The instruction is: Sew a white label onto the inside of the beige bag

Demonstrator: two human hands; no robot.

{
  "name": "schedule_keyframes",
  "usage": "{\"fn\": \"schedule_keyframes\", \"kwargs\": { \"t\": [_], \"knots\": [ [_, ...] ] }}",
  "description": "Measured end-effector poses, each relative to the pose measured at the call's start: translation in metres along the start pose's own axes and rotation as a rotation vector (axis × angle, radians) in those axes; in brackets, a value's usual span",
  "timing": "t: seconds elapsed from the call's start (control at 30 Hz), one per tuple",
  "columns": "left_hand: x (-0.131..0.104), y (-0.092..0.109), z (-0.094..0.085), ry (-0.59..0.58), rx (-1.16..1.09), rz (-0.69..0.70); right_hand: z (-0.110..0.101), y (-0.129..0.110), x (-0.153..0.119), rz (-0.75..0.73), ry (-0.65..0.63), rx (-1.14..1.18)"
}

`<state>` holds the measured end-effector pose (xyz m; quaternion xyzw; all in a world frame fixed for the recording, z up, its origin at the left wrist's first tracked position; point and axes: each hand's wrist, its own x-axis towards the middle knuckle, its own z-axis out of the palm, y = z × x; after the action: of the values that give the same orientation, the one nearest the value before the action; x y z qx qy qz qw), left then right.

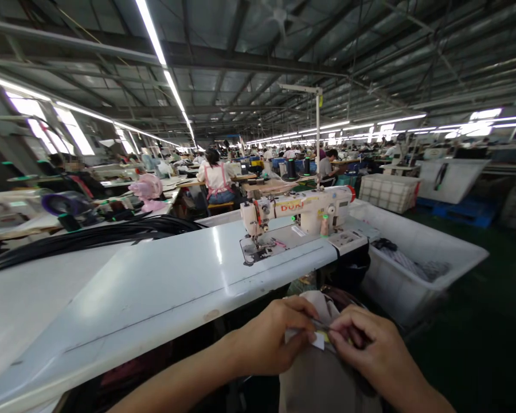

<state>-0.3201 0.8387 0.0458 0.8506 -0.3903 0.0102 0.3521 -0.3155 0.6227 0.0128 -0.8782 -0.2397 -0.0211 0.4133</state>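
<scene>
A grey-beige piece of fabric [316,381] hangs over my lap, in front of the table edge. With thumb and fingers pinched, my left hand [281,332] grips its upper edge beside a small white label [319,341]. Close by on the other side, my right hand [365,338] pinches the same edge, its fingers curled. Between the fingertips shows a small yellow patch, too small to name. Beyond my hands stands a white sewing machine [296,212] on the table, its needle area away from the fabric.
The pale tabletop [155,281] stretches left, with a bundle of black strips [112,229] along its far side. At right, a white bin [434,246] holds dark and striped cloth. Small pink-handled snips [278,243] lie by the needle. People sit at other tables further back.
</scene>
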Motion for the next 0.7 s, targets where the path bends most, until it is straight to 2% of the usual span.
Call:
{"fn": "schedule_keyframes", "kwargs": {
  "t": [0.07, 0.13, 0.27, 0.4, 0.5, 0.57, 0.7],
  "knots": [
    [0.0, 0.001, 0.01, 0.068, -0.019, 0.021, -0.005, 0.002, -0.001, 0.124, -0.029, 0.076],
    [0.001, 0.004, 0.017, 0.101, -0.021, 0.06, -0.014, 0.001, 0.001, 0.178, -0.094, 0.177],
    [0.006, 0.012, 0.018, 0.088, -0.017, 0.107, -0.033, -0.003, 0.008, 0.183, -0.248, 0.304],
    [0.005, 0.016, 0.013, 0.112, -0.005, 0.092, -0.042, -0.002, 0.02, 0.162, -0.345, 0.392],
    [0.003, 0.014, 0.013, 0.142, 0.02, 0.045, -0.038, 0.001, 0.033, 0.124, -0.372, 0.399],
    [0.003, 0.009, 0.014, 0.153, 0.029, 0.01, -0.03, 0.004, 0.041, 0.158, -0.369, 0.373],
    [0.009, -0.009, 0.013, 0.171, 0.034, -0.01, -0.009, 0.014, 0.057, 0.182, -0.243, 0.285]
  ]
}}
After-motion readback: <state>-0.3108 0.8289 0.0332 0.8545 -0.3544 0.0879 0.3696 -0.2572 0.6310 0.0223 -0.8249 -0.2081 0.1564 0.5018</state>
